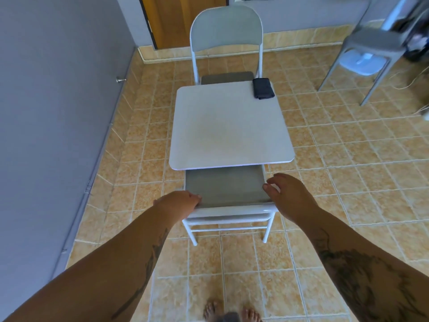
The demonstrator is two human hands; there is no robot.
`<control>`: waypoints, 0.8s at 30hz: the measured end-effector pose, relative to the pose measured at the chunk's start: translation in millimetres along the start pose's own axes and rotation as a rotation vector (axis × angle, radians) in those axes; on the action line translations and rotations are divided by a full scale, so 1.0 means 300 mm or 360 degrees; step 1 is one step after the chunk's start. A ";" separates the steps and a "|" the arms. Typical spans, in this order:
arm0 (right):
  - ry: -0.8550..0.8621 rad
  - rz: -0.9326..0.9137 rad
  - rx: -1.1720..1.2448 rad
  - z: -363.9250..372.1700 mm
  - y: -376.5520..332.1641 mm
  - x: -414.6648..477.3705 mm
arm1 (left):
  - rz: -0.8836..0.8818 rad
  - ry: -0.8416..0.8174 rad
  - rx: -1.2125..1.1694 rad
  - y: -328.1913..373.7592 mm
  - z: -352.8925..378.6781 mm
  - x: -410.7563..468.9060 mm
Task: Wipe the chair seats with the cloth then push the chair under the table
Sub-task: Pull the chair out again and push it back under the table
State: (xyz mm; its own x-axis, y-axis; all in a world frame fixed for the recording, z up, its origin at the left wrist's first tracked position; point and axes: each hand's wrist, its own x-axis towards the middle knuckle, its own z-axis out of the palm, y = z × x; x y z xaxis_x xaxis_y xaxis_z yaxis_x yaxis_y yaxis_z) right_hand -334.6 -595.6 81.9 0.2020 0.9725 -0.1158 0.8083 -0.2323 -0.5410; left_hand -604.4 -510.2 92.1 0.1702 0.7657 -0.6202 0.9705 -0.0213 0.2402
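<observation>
Evidently, left hand gripped the near chair backrest at 6 o'clock for pushing; right hand hovered open; cloth parked on desk at 1 o'clock

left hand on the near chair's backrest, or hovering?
Touching. The head view shows the left hand resting on the top rail of the near chair, fingers curled over its left end, with no gap showing between them.

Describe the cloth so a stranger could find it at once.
Start at the small white square table in the middle of the tiled floor. On its far right corner, next to the far chair, lies the cloth: folded, dark, the only item on the tabletop.
</observation>
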 end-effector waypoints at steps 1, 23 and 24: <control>0.0048 0.0042 0.0006 -0.027 -0.007 0.020 | 0.0032 -0.0025 -0.0012 0.041 -0.036 -0.015; -0.0032 -0.0353 0.0006 -0.825 0.352 0.508 | -0.0212 0.0460 -0.1394 0.893 -0.268 0.045; -0.0026 -0.0356 0.0016 -0.855 0.368 0.523 | -0.0216 0.0478 -0.1390 0.929 -0.278 0.060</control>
State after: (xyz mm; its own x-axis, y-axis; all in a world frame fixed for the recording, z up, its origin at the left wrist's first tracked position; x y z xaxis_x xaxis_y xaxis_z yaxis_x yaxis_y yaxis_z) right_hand -71.9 -472.7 217.7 0.0092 0.9999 -0.0057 0.8265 -0.0108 -0.5629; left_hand -345.0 -448.8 210.1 -0.1045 0.8630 -0.4942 0.4858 0.4779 0.7318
